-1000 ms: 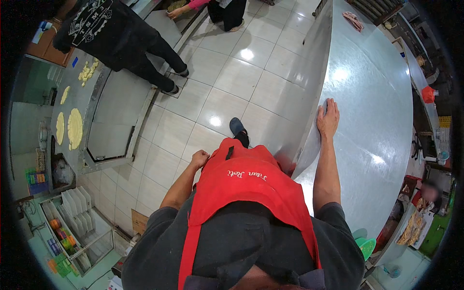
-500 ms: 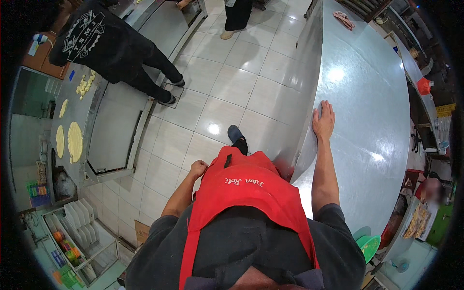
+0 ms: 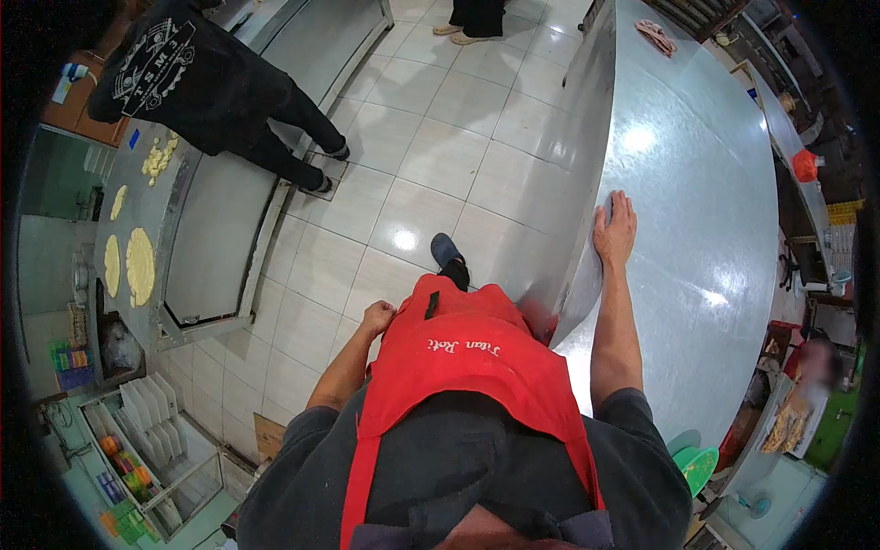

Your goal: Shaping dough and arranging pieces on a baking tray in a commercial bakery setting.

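My right hand lies palm down on the broad shiny metal table, near its left edge, with the fingers stretched out and nothing under them that I can see. My left hand hangs at the left side of my red apron, against or close to its edge. Its fingers are curled in, and nothing shows in them. The apron covers my dark shirt, and one dark clog of mine shows on the floor beyond it.
At left, a person in black stands at a worktable with flat dough sheets and small dough pieces. A pink cloth lies on the metal table's far end. A green basin sits near my right elbow.
The person at the far end has shifted right and away, and both feet now show. A hand by the far counter is gone from view. My hands have barely moved.
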